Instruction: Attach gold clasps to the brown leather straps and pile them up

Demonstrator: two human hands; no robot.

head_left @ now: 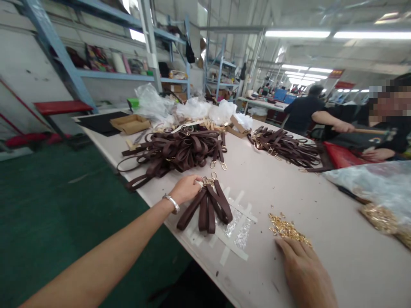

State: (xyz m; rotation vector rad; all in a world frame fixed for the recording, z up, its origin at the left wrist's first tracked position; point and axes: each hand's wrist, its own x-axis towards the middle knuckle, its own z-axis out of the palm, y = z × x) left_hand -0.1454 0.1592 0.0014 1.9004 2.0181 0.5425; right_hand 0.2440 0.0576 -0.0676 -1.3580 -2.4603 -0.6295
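Observation:
My left hand (185,189) is closed at the metal-clasp end of a small bundle of brown leather straps (207,209). The straps are folded into loops, with gold clasps (214,176) at their far end. Beneath them lies a clear plastic patch (242,231) taped to the table with whitish strips. To the right, my right hand (305,269) rests at the near edge of a pile of small gold metal fittings (287,226). Its fingers stretch forward side by side, and their tips are partly hidden.
A large heap of brown straps (183,147) lies beyond my left hand, with another strap pile (285,147) farther right. Plastic bags (195,109) and a cardboard tray (130,123) stand behind. At the right, a person (385,115) holds a wooden-handled tool (369,131).

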